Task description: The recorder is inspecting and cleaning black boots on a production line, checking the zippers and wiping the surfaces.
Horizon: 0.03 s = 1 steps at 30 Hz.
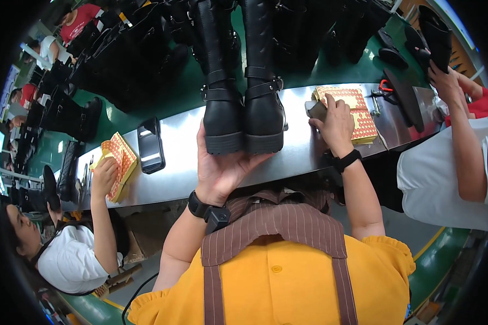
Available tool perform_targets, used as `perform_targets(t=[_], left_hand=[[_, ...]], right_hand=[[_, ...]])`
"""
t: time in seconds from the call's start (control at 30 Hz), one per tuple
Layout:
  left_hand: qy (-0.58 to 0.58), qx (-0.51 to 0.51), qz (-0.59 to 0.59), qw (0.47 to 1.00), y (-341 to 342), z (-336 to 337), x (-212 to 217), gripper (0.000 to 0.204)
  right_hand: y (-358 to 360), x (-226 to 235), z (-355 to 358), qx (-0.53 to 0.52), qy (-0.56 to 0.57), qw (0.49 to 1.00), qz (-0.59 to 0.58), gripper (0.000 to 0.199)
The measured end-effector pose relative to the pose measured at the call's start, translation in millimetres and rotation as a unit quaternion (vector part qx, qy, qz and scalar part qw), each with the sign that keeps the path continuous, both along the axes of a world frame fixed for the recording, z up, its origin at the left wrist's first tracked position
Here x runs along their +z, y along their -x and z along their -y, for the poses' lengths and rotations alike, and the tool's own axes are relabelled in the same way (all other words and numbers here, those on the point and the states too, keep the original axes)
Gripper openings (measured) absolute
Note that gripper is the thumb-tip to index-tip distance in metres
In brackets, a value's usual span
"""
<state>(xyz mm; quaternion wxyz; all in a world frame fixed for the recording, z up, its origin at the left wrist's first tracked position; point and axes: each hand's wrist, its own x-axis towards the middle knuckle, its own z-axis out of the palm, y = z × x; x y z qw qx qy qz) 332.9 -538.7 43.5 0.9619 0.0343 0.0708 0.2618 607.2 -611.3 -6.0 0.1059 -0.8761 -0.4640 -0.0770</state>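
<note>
A pair of black tall boots (263, 111) stands upright side by side, heels toward me, with buckled straps at the ankles. My left hand (219, 173) is closed under their heels and holds both over the table's near edge. To the right, my right hand (336, 125) is at a stack of yellow sheets (366, 127) covered with round red stickers. Its fingers are bent around a small grey piece (315, 110) at the stack's left side; what that piece is, I cannot make out.
The shiny metal table (176, 135) carries a black tray (151, 145), red-handled scissors (386, 86) and a dark flat sole-shaped piece (404, 100). Many black boots (119, 70) crowd the green surface beyond. Co-workers sit close by: one at left touches another sticker stack (122, 162), one at right holds a boot (436, 40).
</note>
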Motion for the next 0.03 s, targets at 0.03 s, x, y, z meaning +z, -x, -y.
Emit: perform_targets(t=[0.03], left_hand=[[-0.010,0.003,-0.001,1.000,0.8,0.7,-1.2,0.085]], right_hand=[[-1.9,-3.8,-2.8,-0.007,0.013,0.999,-0.028,0.065]])
